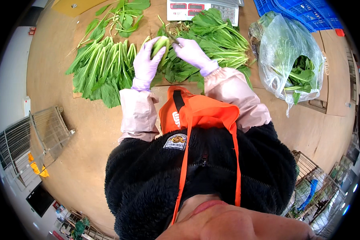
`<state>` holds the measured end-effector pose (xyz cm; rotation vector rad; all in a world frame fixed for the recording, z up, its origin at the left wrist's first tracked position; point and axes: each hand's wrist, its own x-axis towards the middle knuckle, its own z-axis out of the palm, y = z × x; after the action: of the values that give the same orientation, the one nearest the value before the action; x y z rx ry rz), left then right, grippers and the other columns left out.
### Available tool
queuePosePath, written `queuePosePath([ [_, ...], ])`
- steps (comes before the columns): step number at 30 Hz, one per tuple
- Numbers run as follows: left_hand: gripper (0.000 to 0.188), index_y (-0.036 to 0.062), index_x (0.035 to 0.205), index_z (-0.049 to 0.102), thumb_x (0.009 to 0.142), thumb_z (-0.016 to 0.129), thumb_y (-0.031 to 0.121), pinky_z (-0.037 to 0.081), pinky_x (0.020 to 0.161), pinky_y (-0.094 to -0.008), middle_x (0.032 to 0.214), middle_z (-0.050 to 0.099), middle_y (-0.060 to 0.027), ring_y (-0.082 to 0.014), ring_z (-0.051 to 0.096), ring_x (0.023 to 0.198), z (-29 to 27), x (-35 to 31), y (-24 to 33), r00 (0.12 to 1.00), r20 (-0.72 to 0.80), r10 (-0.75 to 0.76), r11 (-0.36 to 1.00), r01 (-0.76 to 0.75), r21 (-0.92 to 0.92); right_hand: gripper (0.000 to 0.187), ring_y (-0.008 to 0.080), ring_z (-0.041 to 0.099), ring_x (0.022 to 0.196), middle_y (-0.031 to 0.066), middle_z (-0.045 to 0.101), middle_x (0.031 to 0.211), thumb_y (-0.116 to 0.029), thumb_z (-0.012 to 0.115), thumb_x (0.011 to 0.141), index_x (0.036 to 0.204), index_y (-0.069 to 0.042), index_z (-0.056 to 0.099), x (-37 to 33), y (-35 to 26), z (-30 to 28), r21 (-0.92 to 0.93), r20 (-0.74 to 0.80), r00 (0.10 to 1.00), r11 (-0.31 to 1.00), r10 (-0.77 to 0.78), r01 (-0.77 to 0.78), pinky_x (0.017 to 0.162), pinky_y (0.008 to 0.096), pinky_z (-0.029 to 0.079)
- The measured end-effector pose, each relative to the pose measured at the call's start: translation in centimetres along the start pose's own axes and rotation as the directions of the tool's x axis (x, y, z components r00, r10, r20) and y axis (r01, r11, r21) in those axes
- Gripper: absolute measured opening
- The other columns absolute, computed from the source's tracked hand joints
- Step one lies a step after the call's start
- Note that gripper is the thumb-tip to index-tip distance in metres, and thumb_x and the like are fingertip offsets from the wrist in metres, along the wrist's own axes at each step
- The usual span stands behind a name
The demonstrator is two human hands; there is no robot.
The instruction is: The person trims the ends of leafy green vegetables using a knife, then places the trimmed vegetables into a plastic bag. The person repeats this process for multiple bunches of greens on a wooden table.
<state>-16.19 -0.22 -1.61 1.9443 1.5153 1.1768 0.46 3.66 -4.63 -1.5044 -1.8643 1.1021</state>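
Note:
My left hand (146,64), in a pale lilac glove, is wrapped round a leafy green vegetable (161,47) with its pale stem side showing. Close beside it, my gloved right hand (193,53) grips a thin dark tool that looks like a small knife (173,38), its tip near the vegetable. To the left lies a row of leafy greens (104,72), pale stalks pointing away and leaves toward me. Under and beyond my right hand spreads a larger pile of greens (216,34). Some loose leafy stems (126,20) lie at the far left.
A white digital scale (228,13) stands at the far side. On the right sits a clear plastic bag (274,52) of greens, with a blue crate (304,14) behind it. A yellowish box (74,7) is at the far left. Wire racks (20,138) stand off to the left.

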Motion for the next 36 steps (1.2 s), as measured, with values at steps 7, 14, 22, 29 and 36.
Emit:
queuePosePath([
  [7,0.036,0.0056,0.108,0.056,0.075,0.067,0.016,0.043,0.078,-0.0244,0.096,0.059,-0.0073,-0.0165,0.058,0.084,-0.4,0.1,-0.6,0.988,0.076,-0.132,0.957,0.147,-0.251,0.028,0.0015,0.045,0.053,-0.0042,0.057,0.069,-0.020,0.062,0.081,0.106,-0.007,0.058,-2.5,-4.2,-1.1,0.522,-0.113,0.986,0.837,-0.121,0.162,0.047,0.0166,0.037],
  [14,0.034,0.0015,0.114,0.052,0.090,0.049,0.025,0.046,0.077,-0.0252,0.094,0.062,-0.0062,-0.0125,0.057,0.087,-5.0,1.1,0.8,0.887,0.345,-0.306,0.520,0.460,-0.720,0.020,0.0036,0.051,0.053,-0.0001,0.062,0.079,-0.017,0.054,0.086,0.103,-0.007,0.059,-0.2,-3.5,-1.4,0.688,-0.097,0.995,0.722,-0.009,0.074,0.043,0.0165,0.038],
  [22,0.038,0.0122,0.116,0.054,0.087,0.051,0.036,0.045,0.078,-0.0300,0.095,0.062,-0.0047,-0.0201,0.058,0.089,-14.3,4.3,-3.5,0.943,-0.252,-0.217,0.974,0.225,0.000,0.038,0.0096,0.059,0.054,0.0068,0.064,0.081,-0.021,0.057,0.082,0.115,-0.002,0.053,-0.9,0.0,-0.6,0.385,-0.160,0.974,0.919,0.162,-0.090,0.051,0.0222,0.045],
  [29,0.069,0.0231,0.136,0.026,0.080,0.041,0.060,0.008,0.099,-0.0632,0.141,0.026,-0.0020,-0.0243,0.023,0.130,-14.3,4.1,-21.3,0.857,-0.200,-0.475,0.449,0.431,0.783,0.037,0.0067,0.055,0.053,0.0070,0.065,0.090,-0.015,0.057,0.082,0.116,0.000,0.052,-4.1,1.6,-0.6,0.475,-0.157,0.978,0.879,0.136,-0.046,0.052,0.0206,0.046],
  [36,0.059,0.0243,0.128,0.039,0.074,0.059,0.034,0.004,0.099,-0.0626,0.138,0.032,0.0011,-0.0234,0.020,0.131,-8.9,1.6,-12.9,0.991,-0.006,-0.131,0.506,0.072,0.860,0.030,0.0036,0.053,0.058,0.0049,0.063,0.098,-0.011,0.054,0.085,0.113,0.001,0.053,-8.2,3.9,-4.5,0.578,-0.298,0.916,0.815,0.268,-0.051,0.050,0.0181,0.044],
])
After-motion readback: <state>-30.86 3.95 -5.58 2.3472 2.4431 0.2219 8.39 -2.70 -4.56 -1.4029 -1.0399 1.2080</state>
